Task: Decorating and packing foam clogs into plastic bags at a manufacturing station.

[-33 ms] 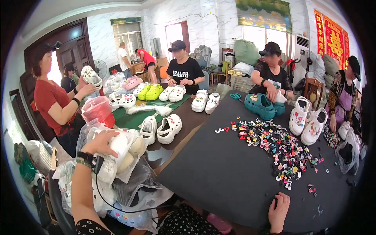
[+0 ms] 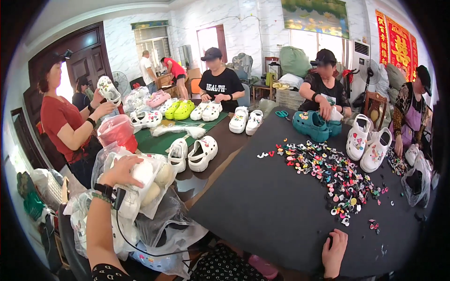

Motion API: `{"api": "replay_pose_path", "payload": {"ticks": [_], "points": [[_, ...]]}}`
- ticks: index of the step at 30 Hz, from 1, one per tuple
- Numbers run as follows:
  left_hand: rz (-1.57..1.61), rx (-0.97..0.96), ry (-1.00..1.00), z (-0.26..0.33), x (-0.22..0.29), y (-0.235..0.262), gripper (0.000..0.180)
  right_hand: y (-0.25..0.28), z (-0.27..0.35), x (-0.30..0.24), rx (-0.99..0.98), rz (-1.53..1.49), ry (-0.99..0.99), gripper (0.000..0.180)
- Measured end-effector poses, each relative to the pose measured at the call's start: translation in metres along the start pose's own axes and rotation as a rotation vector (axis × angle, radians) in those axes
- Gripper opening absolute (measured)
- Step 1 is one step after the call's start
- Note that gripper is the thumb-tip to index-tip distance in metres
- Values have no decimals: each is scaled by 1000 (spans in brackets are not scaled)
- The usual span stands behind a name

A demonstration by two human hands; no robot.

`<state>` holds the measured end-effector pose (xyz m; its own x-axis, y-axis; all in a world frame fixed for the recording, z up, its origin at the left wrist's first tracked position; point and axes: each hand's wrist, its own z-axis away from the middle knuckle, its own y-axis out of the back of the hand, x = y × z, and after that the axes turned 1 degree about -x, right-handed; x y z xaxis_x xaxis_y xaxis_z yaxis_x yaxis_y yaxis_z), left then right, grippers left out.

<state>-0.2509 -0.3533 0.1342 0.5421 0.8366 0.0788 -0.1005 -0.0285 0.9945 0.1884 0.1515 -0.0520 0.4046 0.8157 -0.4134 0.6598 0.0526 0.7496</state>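
Note:
My left hand [image 2: 121,171] rests on a clear plastic bag [image 2: 143,185] of white clogs at the table's left corner, fingers curled over the top of it. A watch and a cable sit on that wrist. My right hand [image 2: 334,250] lies flat on the dark cloth [image 2: 262,210] near the front edge, holding nothing. A spread of several small colourful shoe charms [image 2: 328,175] lies on the cloth ahead of my right hand. A pair of white clogs [image 2: 194,153] stands just beyond the bag.
Other people work around the table: one in red [image 2: 61,126] at left holding a white clog, two in black at the far side. Teal clogs [image 2: 314,125], white clogs [image 2: 368,143], green clogs [image 2: 180,110] and scissors [image 2: 281,114] lie about. More plastic bags pile at lower left.

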Motion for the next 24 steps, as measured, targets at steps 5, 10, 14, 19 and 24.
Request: {"api": "replay_pose_path", "payload": {"ticks": [5, 10, 14, 19, 24], "points": [[-192, 223, 17, 6, 26, -36, 91, 2, 0, -2, 22, 4, 23, 19], [-272, 333, 6, 13, 68, -53, 91, 1, 0, -5, 15, 18, -5, 18], [-391, 425, 17, 11, 83, -74, 86, 2, 2, -3, 23, 23, 3, 18], [-464, 455, 109, 9, 97, -89, 85, 3, 1, -6, 19, 13, -14, 18], [-550, 459, 168, 14, 114, -86, 83, 3, 0, -5, 28, 9, -11, 18]]}}
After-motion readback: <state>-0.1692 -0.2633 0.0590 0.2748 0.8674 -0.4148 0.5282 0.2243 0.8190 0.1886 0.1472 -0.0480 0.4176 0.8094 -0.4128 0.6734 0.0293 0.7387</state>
